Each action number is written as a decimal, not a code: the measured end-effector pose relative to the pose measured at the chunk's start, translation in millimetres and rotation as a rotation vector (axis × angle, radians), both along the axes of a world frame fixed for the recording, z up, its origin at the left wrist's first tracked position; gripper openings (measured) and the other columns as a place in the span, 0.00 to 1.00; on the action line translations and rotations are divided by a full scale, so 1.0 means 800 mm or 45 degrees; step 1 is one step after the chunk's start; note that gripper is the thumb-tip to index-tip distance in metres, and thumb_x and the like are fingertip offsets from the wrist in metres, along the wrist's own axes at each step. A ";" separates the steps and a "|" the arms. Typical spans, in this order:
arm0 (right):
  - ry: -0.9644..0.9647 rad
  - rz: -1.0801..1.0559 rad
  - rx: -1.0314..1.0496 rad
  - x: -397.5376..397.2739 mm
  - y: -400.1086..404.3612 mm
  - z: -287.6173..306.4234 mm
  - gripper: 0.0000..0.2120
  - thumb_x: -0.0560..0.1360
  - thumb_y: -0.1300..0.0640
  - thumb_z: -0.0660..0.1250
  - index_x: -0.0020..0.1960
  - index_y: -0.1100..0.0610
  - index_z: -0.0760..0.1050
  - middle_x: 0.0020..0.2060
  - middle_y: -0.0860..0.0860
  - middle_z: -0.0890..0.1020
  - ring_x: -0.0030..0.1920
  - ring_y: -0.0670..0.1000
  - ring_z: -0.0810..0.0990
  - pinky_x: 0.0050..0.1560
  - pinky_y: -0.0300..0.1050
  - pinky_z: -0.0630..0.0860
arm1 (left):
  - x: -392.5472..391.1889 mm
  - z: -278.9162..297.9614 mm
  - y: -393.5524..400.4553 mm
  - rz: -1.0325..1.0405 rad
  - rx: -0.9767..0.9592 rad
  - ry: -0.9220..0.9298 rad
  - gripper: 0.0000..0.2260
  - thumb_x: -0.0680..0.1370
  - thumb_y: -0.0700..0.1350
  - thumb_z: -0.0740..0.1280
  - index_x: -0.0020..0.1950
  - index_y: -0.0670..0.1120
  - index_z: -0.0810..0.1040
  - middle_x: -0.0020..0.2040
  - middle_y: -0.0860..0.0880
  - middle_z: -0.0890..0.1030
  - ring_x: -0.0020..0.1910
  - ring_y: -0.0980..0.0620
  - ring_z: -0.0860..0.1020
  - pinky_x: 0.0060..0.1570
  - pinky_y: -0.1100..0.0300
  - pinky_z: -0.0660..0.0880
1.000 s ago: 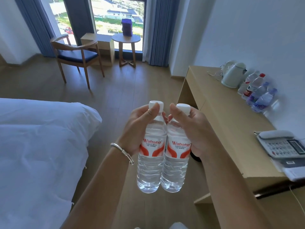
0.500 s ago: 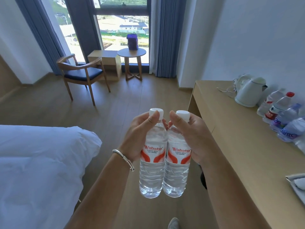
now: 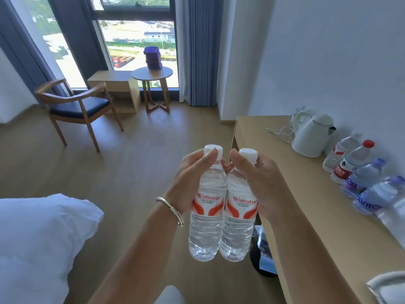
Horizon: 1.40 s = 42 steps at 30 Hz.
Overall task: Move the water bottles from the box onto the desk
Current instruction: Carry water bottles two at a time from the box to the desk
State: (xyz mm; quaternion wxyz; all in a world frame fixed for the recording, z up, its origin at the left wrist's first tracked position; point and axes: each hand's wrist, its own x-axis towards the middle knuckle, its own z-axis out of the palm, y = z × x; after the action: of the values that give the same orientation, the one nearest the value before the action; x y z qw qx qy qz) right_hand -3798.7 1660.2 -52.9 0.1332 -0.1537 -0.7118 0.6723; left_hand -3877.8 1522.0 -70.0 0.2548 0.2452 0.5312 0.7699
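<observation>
Clear plastic bottles, 2 of them, side by side & touching, upright in mid-air over floor, just left of desk (image 3: pixel 291 207). Left hand (image 3: pixel 188 183) fingers curled round neck of left bottle (image 3: pixel 207 207), right hand (image 3: pixel 258 185) same on right bottle (image 3: pixel 237 211). Box not in view. Risk imo: high grip near caps (bodies hang free), so swing could clip desk edge, or knock bottles on desk (image 3: pixel 359 176) beside kettle (image 3: pixel 311 137).
</observation>
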 end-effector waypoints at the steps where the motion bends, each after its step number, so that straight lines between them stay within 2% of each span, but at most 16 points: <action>1: -0.009 -0.014 -0.001 -0.007 0.011 -0.001 0.23 0.66 0.35 0.70 0.48 0.52 0.78 0.40 0.51 0.84 0.44 0.58 0.85 0.53 0.64 0.81 | -0.009 -0.001 0.013 -0.010 0.000 0.003 0.22 0.74 0.57 0.71 0.50 0.37 0.78 0.45 0.38 0.80 0.42 0.41 0.80 0.44 0.50 0.79; 3: -0.020 -0.048 -0.001 -0.023 0.034 -0.003 0.19 0.69 0.37 0.70 0.46 0.52 0.78 0.39 0.51 0.85 0.43 0.57 0.85 0.52 0.64 0.81 | -0.029 -0.005 0.039 -0.028 -0.007 0.000 0.22 0.73 0.57 0.72 0.50 0.38 0.78 0.45 0.37 0.79 0.43 0.39 0.79 0.45 0.50 0.79; 5: -0.020 -0.088 -0.016 -0.039 0.057 -0.007 0.15 0.71 0.40 0.70 0.44 0.53 0.79 0.38 0.52 0.84 0.42 0.58 0.85 0.52 0.64 0.81 | -0.050 -0.010 0.064 -0.059 -0.014 -0.006 0.18 0.75 0.55 0.69 0.49 0.39 0.79 0.46 0.36 0.79 0.44 0.38 0.78 0.46 0.48 0.78; 8: -0.028 -0.163 -0.025 -0.069 0.097 -0.014 0.16 0.70 0.40 0.70 0.42 0.53 0.79 0.38 0.53 0.84 0.42 0.59 0.85 0.52 0.65 0.81 | -0.088 -0.017 0.111 -0.139 -0.006 -0.018 0.13 0.78 0.52 0.67 0.47 0.41 0.80 0.45 0.37 0.80 0.44 0.39 0.79 0.45 0.49 0.79; 12: -0.033 -0.294 -0.007 -0.114 0.154 -0.021 0.12 0.73 0.43 0.71 0.40 0.51 0.80 0.39 0.55 0.85 0.43 0.59 0.85 0.52 0.65 0.80 | -0.143 -0.023 0.178 -0.242 0.010 -0.013 0.15 0.78 0.52 0.67 0.48 0.39 0.79 0.43 0.39 0.80 0.42 0.41 0.80 0.44 0.50 0.79; 17: -0.016 -0.452 0.032 -0.168 0.224 -0.016 0.15 0.68 0.37 0.72 0.37 0.48 0.79 0.35 0.52 0.83 0.39 0.56 0.84 0.48 0.59 0.80 | -0.213 -0.022 0.267 -0.348 -0.005 0.070 0.16 0.72 0.54 0.71 0.45 0.40 0.80 0.42 0.38 0.81 0.41 0.40 0.80 0.45 0.44 0.77; 21: -0.022 -0.613 0.054 -0.192 0.277 -0.014 0.15 0.69 0.36 0.73 0.42 0.47 0.82 0.42 0.54 0.85 0.46 0.58 0.85 0.54 0.66 0.79 | -0.250 -0.014 0.337 -0.541 0.010 0.117 0.03 0.74 0.47 0.73 0.43 0.48 0.84 0.41 0.48 0.84 0.41 0.48 0.83 0.42 0.57 0.78; 24: -0.042 -0.753 0.063 -0.200 0.311 -0.016 0.14 0.68 0.35 0.72 0.46 0.43 0.82 0.45 0.50 0.86 0.47 0.51 0.86 0.55 0.62 0.80 | -0.266 -0.010 0.386 -0.669 0.026 0.121 0.04 0.74 0.43 0.71 0.43 0.51 0.85 0.42 0.49 0.85 0.42 0.49 0.84 0.43 0.58 0.78; 27: -0.038 -0.899 0.057 -0.194 0.337 -0.016 0.10 0.71 0.40 0.71 0.45 0.44 0.82 0.43 0.46 0.86 0.45 0.46 0.85 0.49 0.51 0.79 | -0.272 -0.010 0.431 -0.795 0.029 0.177 0.04 0.74 0.44 0.71 0.43 0.52 0.85 0.42 0.50 0.85 0.43 0.50 0.84 0.44 0.58 0.78; 29: -0.047 -0.996 0.062 -0.183 0.351 -0.017 0.06 0.74 0.44 0.69 0.46 0.44 0.81 0.42 0.44 0.86 0.45 0.44 0.85 0.48 0.48 0.78 | -0.268 -0.013 0.462 -0.880 0.029 0.197 0.03 0.73 0.45 0.72 0.43 0.51 0.85 0.42 0.50 0.85 0.44 0.50 0.83 0.45 0.58 0.77; 31: -0.069 -1.091 0.054 -0.170 0.361 -0.019 0.08 0.72 0.41 0.69 0.46 0.44 0.82 0.43 0.44 0.86 0.46 0.44 0.85 0.51 0.50 0.79 | -0.260 -0.017 0.488 -0.938 0.023 0.233 0.03 0.73 0.45 0.73 0.43 0.53 0.85 0.42 0.51 0.85 0.45 0.52 0.83 0.47 0.58 0.77; 34: -0.089 -1.227 0.064 -0.145 0.377 -0.021 0.19 0.68 0.34 0.71 0.50 0.46 0.82 0.46 0.48 0.87 0.50 0.48 0.85 0.57 0.58 0.79 | -0.237 -0.026 0.525 -1.040 0.006 0.305 0.03 0.72 0.47 0.74 0.41 0.56 0.84 0.40 0.55 0.84 0.43 0.55 0.82 0.46 0.58 0.75; 37: -0.096 -1.353 0.079 -0.113 0.390 -0.025 0.13 0.69 0.38 0.72 0.45 0.46 0.83 0.43 0.50 0.86 0.48 0.50 0.85 0.54 0.56 0.81 | -0.210 -0.032 0.554 -1.140 -0.003 0.355 0.03 0.71 0.50 0.74 0.44 0.55 0.84 0.43 0.52 0.85 0.46 0.51 0.83 0.49 0.53 0.78; 40: -0.102 -1.460 0.098 -0.079 0.396 -0.030 0.07 0.74 0.44 0.72 0.43 0.46 0.83 0.40 0.49 0.86 0.45 0.48 0.85 0.50 0.53 0.81 | -0.178 -0.039 0.576 -1.213 -0.018 0.372 0.04 0.73 0.47 0.74 0.47 0.49 0.85 0.45 0.48 0.85 0.49 0.46 0.83 0.52 0.52 0.78; 42: -0.106 -1.547 0.104 -0.048 0.401 -0.035 0.06 0.75 0.46 0.71 0.42 0.45 0.83 0.39 0.48 0.85 0.43 0.45 0.84 0.49 0.50 0.80 | -0.147 -0.044 0.593 -1.274 -0.042 0.395 0.07 0.73 0.49 0.74 0.46 0.47 0.84 0.44 0.48 0.84 0.47 0.47 0.82 0.52 0.50 0.77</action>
State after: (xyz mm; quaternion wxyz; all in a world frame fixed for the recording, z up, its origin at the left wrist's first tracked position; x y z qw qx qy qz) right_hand -3836.7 1981.1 -81.2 0.4708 -0.5531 -0.5266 0.4417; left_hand -3995.7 1996.0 -105.1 0.5137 0.5760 0.3926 0.5001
